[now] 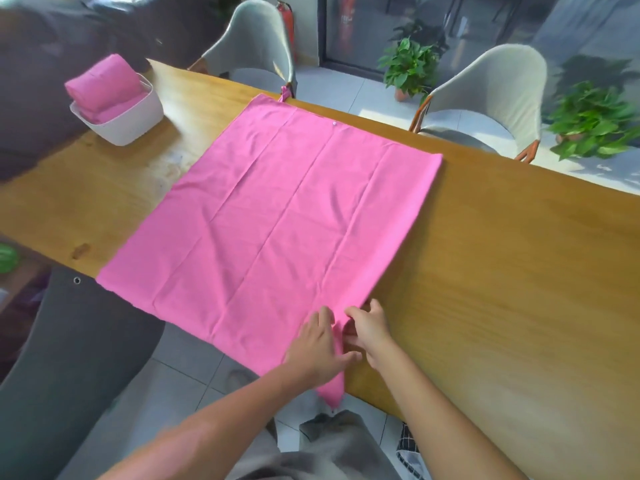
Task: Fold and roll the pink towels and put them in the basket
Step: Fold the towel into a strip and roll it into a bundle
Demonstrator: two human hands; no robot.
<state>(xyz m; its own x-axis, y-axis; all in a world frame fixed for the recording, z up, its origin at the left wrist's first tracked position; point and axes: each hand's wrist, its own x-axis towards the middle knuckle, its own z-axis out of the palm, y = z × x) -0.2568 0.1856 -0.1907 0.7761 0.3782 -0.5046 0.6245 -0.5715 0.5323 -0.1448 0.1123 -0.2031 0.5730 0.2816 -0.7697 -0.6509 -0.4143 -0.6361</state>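
Note:
A large pink towel lies spread flat across the wooden table, its near edge hanging over the table's front. My left hand lies on the towel's near right corner with fingers spread. My right hand pinches the towel's edge at that same corner, close beside the left. A white basket stands at the table's far left with rolled pink towels inside it.
Two pale chairs stand behind the table, with potted plants on the floor beyond. A dark grey chair is at my near left.

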